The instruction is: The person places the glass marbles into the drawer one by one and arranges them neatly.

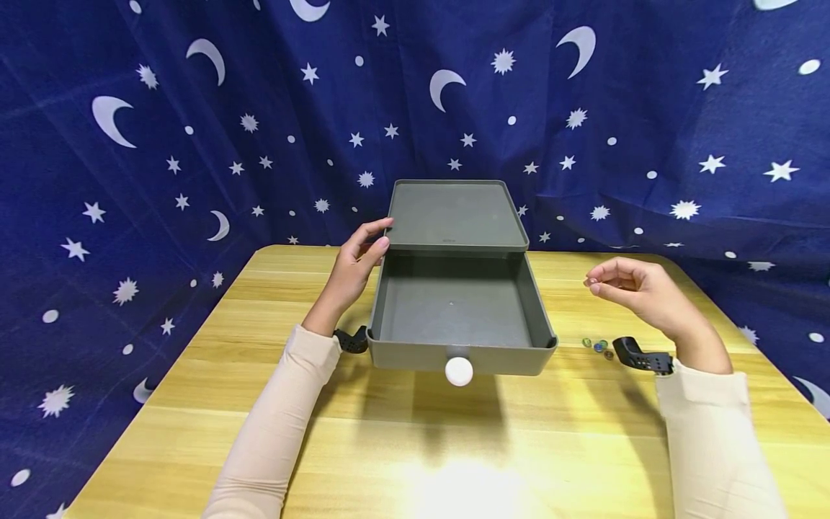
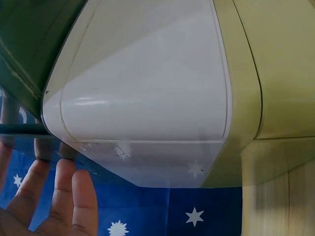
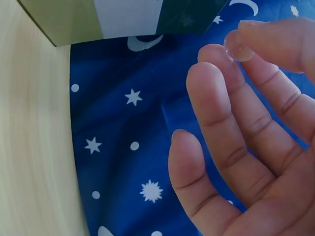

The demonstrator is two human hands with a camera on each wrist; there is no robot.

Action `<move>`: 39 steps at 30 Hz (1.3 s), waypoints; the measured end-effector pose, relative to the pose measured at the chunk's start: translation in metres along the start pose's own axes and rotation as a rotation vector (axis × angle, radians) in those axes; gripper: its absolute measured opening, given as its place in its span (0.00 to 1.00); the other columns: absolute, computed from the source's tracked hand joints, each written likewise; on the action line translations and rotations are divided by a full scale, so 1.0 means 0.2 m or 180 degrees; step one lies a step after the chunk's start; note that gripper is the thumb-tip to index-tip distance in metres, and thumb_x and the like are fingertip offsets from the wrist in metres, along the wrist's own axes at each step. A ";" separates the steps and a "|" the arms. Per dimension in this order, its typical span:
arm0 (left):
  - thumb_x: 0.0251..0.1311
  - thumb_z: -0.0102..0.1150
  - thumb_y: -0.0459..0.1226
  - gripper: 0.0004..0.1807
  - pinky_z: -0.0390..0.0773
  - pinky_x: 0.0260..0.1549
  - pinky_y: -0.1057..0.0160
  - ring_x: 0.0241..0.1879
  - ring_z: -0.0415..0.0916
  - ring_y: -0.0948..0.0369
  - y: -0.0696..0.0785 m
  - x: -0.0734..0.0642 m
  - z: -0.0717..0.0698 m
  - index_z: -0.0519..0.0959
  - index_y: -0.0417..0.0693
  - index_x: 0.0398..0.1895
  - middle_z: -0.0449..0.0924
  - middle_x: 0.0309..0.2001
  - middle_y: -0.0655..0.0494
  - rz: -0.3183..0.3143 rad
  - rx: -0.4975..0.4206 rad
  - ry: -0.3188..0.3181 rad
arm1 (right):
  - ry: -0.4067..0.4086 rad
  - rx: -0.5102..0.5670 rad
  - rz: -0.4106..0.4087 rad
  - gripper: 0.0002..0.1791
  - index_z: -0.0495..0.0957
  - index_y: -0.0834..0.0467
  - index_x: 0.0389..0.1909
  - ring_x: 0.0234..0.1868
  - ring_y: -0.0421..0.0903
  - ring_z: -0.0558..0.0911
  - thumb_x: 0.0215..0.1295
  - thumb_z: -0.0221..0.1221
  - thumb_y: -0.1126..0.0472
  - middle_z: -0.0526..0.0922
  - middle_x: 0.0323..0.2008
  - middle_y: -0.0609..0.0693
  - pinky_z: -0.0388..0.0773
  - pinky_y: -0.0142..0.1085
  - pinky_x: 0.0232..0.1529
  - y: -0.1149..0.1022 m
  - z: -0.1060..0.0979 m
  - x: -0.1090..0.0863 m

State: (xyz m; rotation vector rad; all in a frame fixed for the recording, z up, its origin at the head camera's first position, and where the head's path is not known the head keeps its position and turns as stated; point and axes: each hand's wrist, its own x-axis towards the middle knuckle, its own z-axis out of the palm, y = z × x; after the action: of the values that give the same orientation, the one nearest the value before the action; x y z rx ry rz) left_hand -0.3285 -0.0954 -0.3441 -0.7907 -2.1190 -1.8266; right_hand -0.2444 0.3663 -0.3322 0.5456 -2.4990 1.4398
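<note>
At the right of the head view, the right hand (image 1: 642,285) pinches a clear marble (image 3: 239,48), smooth enough to slip. The left hand (image 1: 353,265), fingers extended, touches the box (image 1: 408,355) at centre. A bump might roll the loose marbles (image 1: 598,347), right of centre, off the worktop (image 1: 214,360).

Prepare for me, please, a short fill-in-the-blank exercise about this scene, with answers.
1. The right hand pinches a small, clear, round marble between a finger and the ____.
2. In the head view, the left hand is at the ____ side of the grey, rectangular plastic box.
3. The round knob on the open, grey plastic drawer is coloured ____.

Answers: thumb; left; white.
</note>
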 end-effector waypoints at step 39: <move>0.80 0.51 0.38 0.25 0.77 0.54 0.59 0.56 0.75 0.56 0.00 -0.01 0.00 0.73 0.39 0.76 0.73 0.74 0.43 -0.0011 0.0026 -0.0012 | 0.0111 -0.0217 -0.0683 0.11 0.84 0.70 0.43 0.39 0.30 0.88 0.64 0.63 0.84 0.91 0.39 0.37 0.78 0.20 0.42 -0.22 0.15 0.02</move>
State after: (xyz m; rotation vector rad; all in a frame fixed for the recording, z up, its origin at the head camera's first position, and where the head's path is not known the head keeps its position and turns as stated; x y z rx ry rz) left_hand -0.3273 -0.0953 -0.3442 -0.7896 -2.1300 -1.8183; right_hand -0.2288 0.3184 -0.3112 0.7430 -2.3692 1.2693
